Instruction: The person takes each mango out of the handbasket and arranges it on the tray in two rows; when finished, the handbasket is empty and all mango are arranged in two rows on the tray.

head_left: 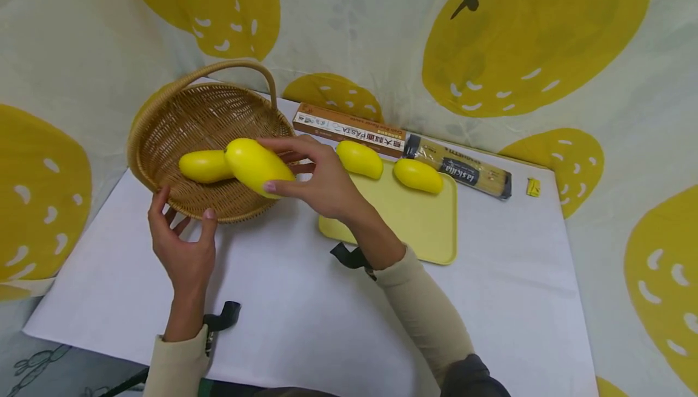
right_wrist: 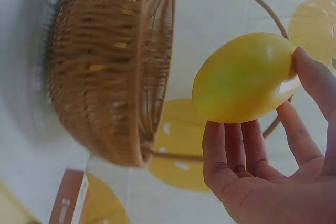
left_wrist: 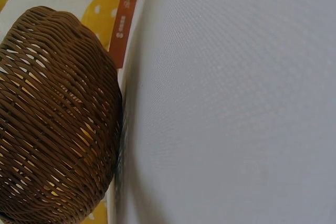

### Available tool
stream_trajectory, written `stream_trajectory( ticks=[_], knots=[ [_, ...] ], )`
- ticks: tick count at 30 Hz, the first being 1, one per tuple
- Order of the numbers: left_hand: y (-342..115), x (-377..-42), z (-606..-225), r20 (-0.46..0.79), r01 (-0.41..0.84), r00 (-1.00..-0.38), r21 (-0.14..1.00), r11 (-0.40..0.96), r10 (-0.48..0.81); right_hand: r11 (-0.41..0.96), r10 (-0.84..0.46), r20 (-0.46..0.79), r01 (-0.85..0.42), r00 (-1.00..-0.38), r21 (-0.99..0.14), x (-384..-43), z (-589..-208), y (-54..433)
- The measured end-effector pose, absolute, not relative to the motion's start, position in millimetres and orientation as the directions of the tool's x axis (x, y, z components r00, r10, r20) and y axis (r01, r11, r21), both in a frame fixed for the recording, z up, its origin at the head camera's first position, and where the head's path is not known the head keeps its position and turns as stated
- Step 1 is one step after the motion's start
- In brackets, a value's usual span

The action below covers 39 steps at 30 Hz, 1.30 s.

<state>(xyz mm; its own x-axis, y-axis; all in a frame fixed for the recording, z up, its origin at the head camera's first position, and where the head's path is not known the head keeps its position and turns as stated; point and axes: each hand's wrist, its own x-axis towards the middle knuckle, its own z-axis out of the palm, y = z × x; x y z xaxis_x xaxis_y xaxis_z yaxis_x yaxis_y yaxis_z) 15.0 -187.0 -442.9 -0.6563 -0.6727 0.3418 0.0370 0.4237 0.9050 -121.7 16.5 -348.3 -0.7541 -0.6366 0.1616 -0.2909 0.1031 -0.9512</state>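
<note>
A brown wicker basket (head_left: 218, 106) with an arched handle stands at the left of the table. Inside it lies one yellow mango (head_left: 203, 166). My right hand (head_left: 322, 179) holds another yellow mango (head_left: 256, 166) between thumb and fingers, over the basket's right side. The right wrist view shows this mango (right_wrist: 244, 77) above the basket's rim (right_wrist: 152, 66), apart from it. My left hand (head_left: 182, 245) grips the near rim of the basket, thumb and index fingertips at the edge. In the left wrist view the woven side (left_wrist: 58, 114) fills the left part.
On a yellow tray (head_left: 403, 227) right of the basket lie two more mangoes, one left (head_left: 358, 159) and one right (head_left: 418, 176). Behind them are a pasta box (head_left: 349, 130) and a spaghetti pack (head_left: 463, 166). A small yellow packet (head_left: 533, 187) lies far right. A patterned curtain hangs behind.
</note>
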Motion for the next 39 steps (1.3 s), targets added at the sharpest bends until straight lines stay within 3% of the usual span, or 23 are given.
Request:
stream_trajectory(
  ticks=[15, 21, 31, 39],
  knots=[
    [-190, 14, -448, 0.350, 0.053, -0.653, 0.906, 0.420, -0.672, 0.131, -0.547, 0.103, -0.206, -0.831, -0.970, -133, -365, 69],
    [-190, 14, -446, 0.346, 0.049, -0.654, 0.907, 0.419, -0.673, 0.227, -0.483, 0.004, -0.130, -0.876, -0.965, -139, -381, 89],
    [-189, 14, -445, 0.344, 0.042, -0.655, 0.906, 0.422, -0.673, 0.332, -0.440, -0.096, -0.063, -0.893, -0.941, -147, -411, 106],
    [-190, 14, -447, 0.344, 0.042, -0.656, 0.906, 0.422, -0.672, 0.530, -0.396, -0.150, -0.093, -0.906, -0.843, -150, -429, 115]
  ],
)
